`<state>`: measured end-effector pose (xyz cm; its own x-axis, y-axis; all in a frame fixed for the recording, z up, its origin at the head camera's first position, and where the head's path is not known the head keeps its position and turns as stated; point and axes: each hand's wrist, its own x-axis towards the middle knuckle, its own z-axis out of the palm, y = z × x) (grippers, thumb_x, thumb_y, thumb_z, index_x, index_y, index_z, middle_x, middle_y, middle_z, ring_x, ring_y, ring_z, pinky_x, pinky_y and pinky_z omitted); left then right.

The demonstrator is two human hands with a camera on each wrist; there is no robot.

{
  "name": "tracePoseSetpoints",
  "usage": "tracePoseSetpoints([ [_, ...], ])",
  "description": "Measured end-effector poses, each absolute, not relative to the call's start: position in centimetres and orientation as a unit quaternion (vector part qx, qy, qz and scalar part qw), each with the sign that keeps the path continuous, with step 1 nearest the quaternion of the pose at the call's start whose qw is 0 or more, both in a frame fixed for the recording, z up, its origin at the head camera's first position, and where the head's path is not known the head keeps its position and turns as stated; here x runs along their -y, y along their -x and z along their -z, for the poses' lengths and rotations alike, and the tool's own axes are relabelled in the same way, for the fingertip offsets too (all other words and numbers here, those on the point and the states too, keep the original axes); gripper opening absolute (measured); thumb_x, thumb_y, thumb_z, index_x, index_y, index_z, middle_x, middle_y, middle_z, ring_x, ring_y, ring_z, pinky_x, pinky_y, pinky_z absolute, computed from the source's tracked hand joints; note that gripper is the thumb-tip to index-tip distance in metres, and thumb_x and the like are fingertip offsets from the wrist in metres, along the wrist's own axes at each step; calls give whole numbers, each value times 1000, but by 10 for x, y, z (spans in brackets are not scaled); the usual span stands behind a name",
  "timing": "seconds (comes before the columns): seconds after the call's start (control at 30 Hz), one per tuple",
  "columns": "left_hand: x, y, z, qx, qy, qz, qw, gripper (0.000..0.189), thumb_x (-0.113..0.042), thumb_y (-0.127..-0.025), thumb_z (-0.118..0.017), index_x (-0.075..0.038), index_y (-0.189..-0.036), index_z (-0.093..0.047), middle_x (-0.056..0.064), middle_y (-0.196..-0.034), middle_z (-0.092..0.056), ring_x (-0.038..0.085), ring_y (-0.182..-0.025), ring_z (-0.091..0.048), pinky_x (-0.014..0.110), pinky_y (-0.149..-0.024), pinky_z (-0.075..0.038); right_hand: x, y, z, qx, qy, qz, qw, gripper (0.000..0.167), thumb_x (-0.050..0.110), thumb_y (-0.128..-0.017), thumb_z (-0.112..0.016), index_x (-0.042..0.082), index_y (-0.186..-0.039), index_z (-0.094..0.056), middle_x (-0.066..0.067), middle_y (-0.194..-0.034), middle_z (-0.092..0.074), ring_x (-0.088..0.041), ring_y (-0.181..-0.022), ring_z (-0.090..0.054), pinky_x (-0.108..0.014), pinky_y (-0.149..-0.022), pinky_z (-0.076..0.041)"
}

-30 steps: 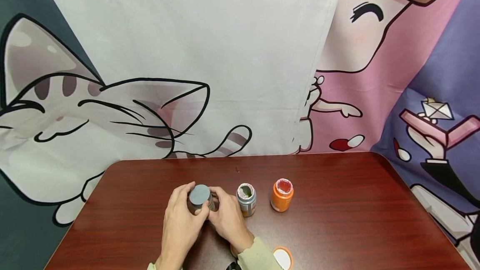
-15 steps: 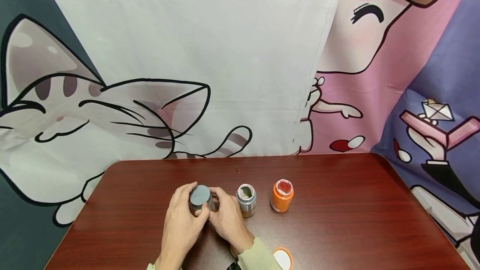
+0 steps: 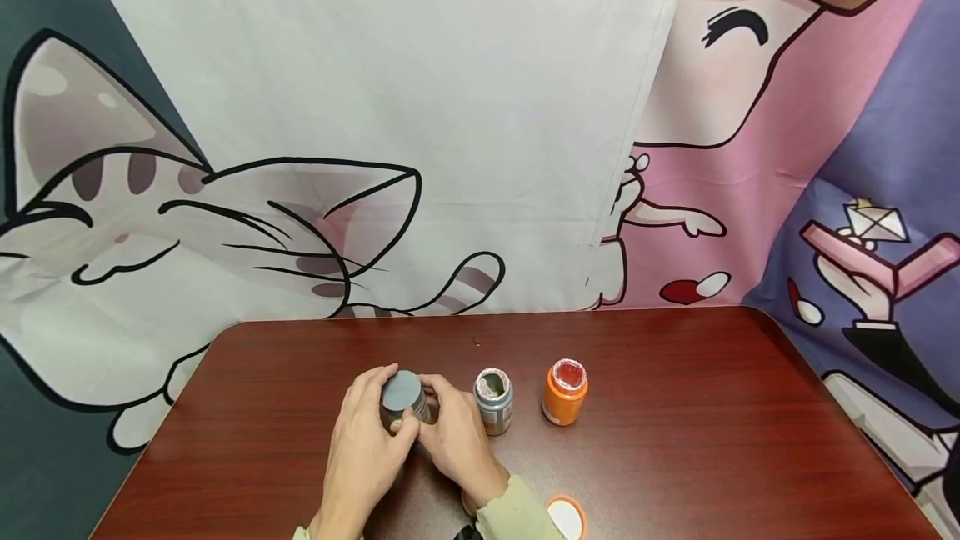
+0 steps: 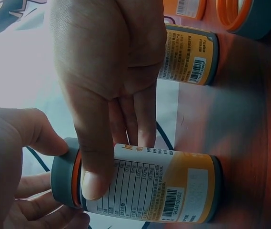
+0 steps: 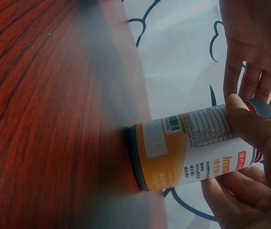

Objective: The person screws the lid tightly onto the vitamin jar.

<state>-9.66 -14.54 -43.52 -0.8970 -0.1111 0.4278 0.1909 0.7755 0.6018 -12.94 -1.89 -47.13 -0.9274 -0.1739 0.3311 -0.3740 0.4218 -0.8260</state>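
Observation:
A supplement bottle (image 3: 402, 392) with a grey screw cap stands upright on the table between both hands. Its white and orange label, with a table and barcode, faces the wrist cameras. My left hand (image 3: 366, 433) grips the grey cap (image 4: 63, 176), thumb on one side and fingers on the other. An orange ring shows between cap and body. Lower down, my right hand (image 3: 459, 435) holds the bottle's body near the neck, its thumb (image 5: 245, 119) lying over the label. Just right of that hand is an uncapped grey bottle (image 3: 495, 415) with torn white seal around its mouth.
Farther right stands an uncapped orange bottle (image 3: 565, 402) with a red interior. An upturned orange-rimmed cap (image 3: 566, 517) lies near the front edge, and a grey cap with an orange inside (image 4: 259, 21) shows in the left wrist view. A printed cloth (image 3: 450, 107) hangs behind the table.
Hardly anything differs: both hands keep their hold on the capped bottle, and the view has shifted very slightly.

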Motion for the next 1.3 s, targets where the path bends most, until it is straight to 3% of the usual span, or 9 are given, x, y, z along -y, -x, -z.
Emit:
tracePoseSetpoints([
  [0.23,146,97,436,915,31,333,227,59,-6,-73,-73,-6,-132,-62,9,-130,-60,26,-112,-57,47,-88,-50,20,129,471,838,-161,-513,97,43,21,-79,-86,12,-119,-70,-1,-102,-76,-5,-92,-70,-28,-79,-57],
  [0.57,145,96,436,904,26,344,252,69,-20,-78,-86,-5,-138,-55,15,-136,-53,33,-124,-50,51,-94,-45,18,129,473,838,-161,-512,101,45,26,-80,-87,13,-119,-70,2,-104,-75,-6,-94,-70,-28,-80,-57],
  [0.73,143,95,433,905,-12,355,236,73,-30,-79,-87,-6,-139,-53,15,-137,-52,33,-124,-50,52,-94,-45,18,129,472,850,-160,-491,106,43,25,-81,-85,14,-119,-70,4,-99,-75,-3,-75,-65,-20,-68,-50],
  [0.97,141,94,429,908,-53,350,225,71,-33,-81,-85,-5,-139,-54,15,-135,-53,31,-111,-53,50,-84,-46,18,129,471,851,-157,-491,98,35,14,-86,-76,12,-120,-70,1,-103,-75,-5,-91,-69,-23,-76,-54],
  [1.1,138,94,430,907,-57,348,232,72,-32,-79,-87,-5,-138,-56,14,-129,-56,28,-102,-56,46,-79,-47,18,129,470,853,-157,-488,98,37,17,-85,-78,13,-121,-70,1,-102,-75,-5,-86,-68,-22,-73,-52],
  [1.3,136,93,431,901,-51,350,252,72,-28,-76,-90,-4,-136,-58,13,-120,-59,27,-103,-58,47,-80,-49,18,129,470,856,-157,-482,104,39,20,-83,-82,14,-120,-70,3,-100,-75,-2,-82,-65,-21,-72,-51],
])
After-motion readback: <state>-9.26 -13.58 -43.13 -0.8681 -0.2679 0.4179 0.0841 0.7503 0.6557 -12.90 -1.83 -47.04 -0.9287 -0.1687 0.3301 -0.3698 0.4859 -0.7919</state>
